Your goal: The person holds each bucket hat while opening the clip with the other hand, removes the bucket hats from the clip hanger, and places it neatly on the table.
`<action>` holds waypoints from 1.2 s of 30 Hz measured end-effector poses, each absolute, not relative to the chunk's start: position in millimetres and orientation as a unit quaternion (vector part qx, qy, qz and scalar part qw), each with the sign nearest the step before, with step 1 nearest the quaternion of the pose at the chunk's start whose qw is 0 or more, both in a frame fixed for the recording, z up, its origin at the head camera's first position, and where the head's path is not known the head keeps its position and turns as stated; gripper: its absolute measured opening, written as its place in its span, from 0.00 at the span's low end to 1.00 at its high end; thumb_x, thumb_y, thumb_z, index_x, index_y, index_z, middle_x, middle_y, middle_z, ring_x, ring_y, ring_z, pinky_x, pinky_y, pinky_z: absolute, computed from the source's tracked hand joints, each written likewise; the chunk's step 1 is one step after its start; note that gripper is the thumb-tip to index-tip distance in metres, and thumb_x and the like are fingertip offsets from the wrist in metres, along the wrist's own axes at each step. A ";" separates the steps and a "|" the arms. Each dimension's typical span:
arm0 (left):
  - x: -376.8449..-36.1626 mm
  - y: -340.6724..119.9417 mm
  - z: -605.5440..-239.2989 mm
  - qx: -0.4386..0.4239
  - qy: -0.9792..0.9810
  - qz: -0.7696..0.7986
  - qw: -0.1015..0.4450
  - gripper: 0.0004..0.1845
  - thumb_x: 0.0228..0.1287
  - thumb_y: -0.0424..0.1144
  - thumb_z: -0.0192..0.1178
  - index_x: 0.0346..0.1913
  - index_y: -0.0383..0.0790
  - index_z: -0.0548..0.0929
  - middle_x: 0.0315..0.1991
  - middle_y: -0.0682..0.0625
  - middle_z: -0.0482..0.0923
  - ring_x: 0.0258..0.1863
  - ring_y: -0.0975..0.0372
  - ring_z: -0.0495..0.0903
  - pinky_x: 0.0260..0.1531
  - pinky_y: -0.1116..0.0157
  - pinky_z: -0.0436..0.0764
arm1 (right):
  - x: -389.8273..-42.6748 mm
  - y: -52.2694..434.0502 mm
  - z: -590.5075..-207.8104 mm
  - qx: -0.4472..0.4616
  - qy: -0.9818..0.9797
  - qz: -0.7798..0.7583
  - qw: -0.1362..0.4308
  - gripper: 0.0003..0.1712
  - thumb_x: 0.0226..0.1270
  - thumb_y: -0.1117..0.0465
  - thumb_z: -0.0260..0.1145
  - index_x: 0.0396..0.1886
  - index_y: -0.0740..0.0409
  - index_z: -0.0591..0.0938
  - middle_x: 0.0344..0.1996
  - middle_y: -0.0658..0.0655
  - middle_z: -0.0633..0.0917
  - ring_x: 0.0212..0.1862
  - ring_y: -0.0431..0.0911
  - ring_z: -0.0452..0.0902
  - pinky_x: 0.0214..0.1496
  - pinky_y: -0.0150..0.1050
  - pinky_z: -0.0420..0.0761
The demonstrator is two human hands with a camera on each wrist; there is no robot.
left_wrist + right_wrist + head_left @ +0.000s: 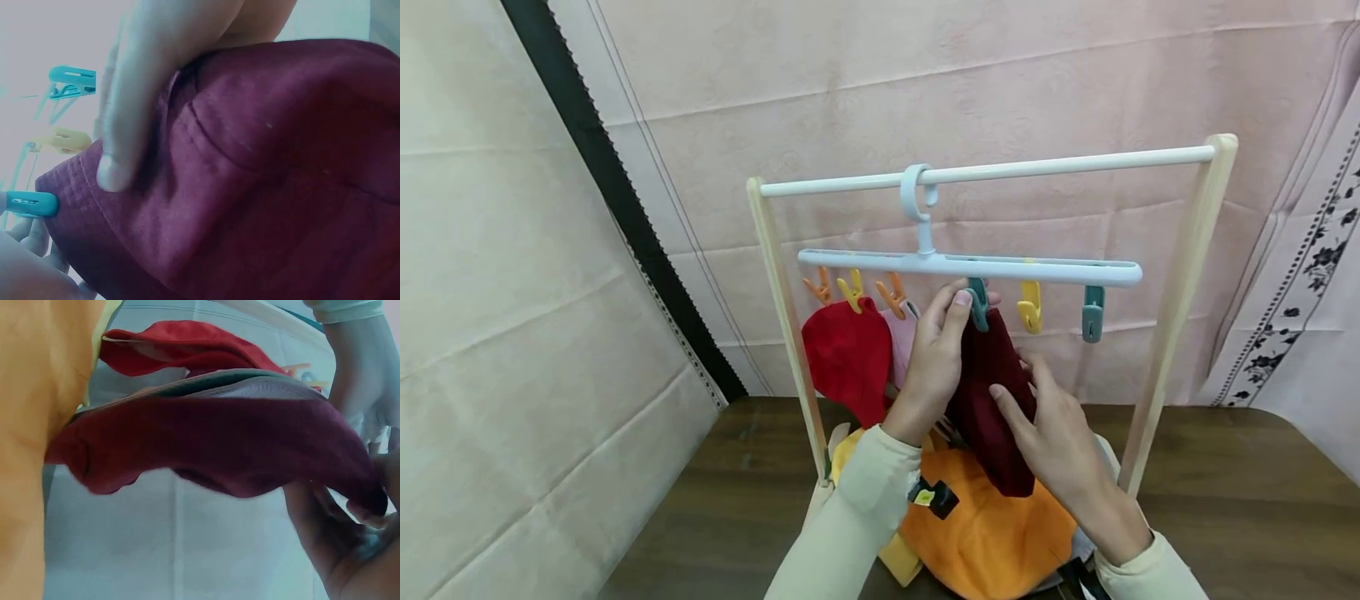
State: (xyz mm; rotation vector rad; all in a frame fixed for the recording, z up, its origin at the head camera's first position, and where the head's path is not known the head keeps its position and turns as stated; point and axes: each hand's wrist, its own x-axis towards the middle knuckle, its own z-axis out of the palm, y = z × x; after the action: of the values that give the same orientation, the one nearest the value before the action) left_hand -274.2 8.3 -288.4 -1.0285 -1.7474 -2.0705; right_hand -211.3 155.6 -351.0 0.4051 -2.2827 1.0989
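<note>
- Pinching the teal plastic clip (977, 305) under the pale blue clip hanger (1037, 269): left hand (936, 354), thumb and fingers curled round it.
- Hanging from that clip, just right of the red cloth (848, 358): dark maroon fabric cap (996, 400), lower edge partly hidden.
- Gripping the cap's side from the right: right hand (1060, 442), fingertips tucked behind cloth.
- Heaped below, cut off by sleeves: orange fabric (992, 533).

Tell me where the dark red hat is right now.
In the head view the dark red hat hangs mid-rack at the teal clip, between both hands, right of the pink hat.
</note>
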 end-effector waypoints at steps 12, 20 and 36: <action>-267.9 5.0 -285.5 -0.351 -0.600 -0.712 0.097 0.21 0.88 0.42 0.45 0.69 0.31 0.73 0.60 0.32 0.81 0.64 0.55 0.79 0.70 0.60 0.73 | -212.9 152.2 -338.9 0.152 -0.830 0.403 0.355 0.24 0.82 0.54 0.63 0.69 0.61 0.79 0.52 0.60 0.89 0.47 0.54 0.88 0.44 0.52 0.88; -265.5 2.9 -282.5 -0.323 -0.595 -0.729 0.100 0.19 0.87 0.41 0.46 0.64 0.30 0.76 0.56 0.33 0.83 0.62 0.58 0.79 0.69 0.60 0.72 | -215.3 147.4 -332.0 0.166 -0.825 0.396 0.367 0.13 0.82 0.58 0.63 0.54 0.62 0.87 0.39 0.56 0.91 0.39 0.47 0.87 0.39 0.42 0.86; -263.5 5.9 -282.2 -0.289 -0.582 -0.759 0.034 0.23 0.88 0.48 0.44 0.69 0.39 0.79 0.62 0.47 0.83 0.53 0.58 0.77 0.59 0.60 0.72 | -201.0 160.5 -337.9 0.150 -0.818 0.383 0.403 0.11 0.80 0.63 0.65 0.56 0.57 0.85 0.41 0.56 0.91 0.36 0.49 0.86 0.36 0.42 0.81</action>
State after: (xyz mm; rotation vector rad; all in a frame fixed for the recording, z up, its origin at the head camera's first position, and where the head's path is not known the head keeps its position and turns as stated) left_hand -263.5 5.9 -282.2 -0.8896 -1.7906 -2.3355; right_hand -201.0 160.5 -337.9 0.3791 -2.0659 0.9690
